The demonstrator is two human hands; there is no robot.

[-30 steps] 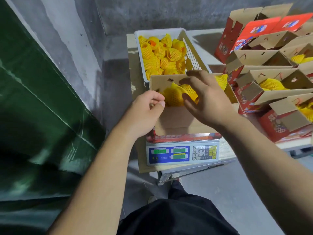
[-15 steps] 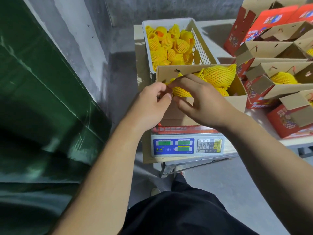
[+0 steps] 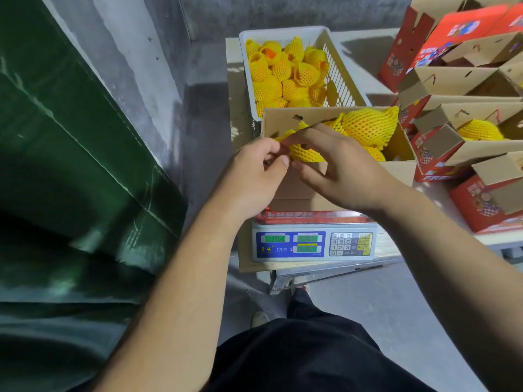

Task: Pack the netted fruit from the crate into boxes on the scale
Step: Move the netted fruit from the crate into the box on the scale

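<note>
An open cardboard box (image 3: 294,190) stands on the white scale (image 3: 314,244). Over its near left corner my left hand (image 3: 254,176) and my right hand (image 3: 339,168) both pinch the yellow foam net of one fruit (image 3: 304,154). More netted fruit (image 3: 368,125) is heaped in the box and rises above its far edge. Behind the box a white plastic crate (image 3: 339,69) holds several netted fruits (image 3: 283,72).
Red and brown cartons (image 3: 458,142), some holding netted fruit, are stacked on the table at the right. A green sheeted bulk (image 3: 70,165) fills the left. A grey wall stands behind, with concrete floor below the table.
My hands have shifted the netted fruit from the middle of the box to its near left corner. My left hand now pinches the net too. The view has tilted slightly.
</note>
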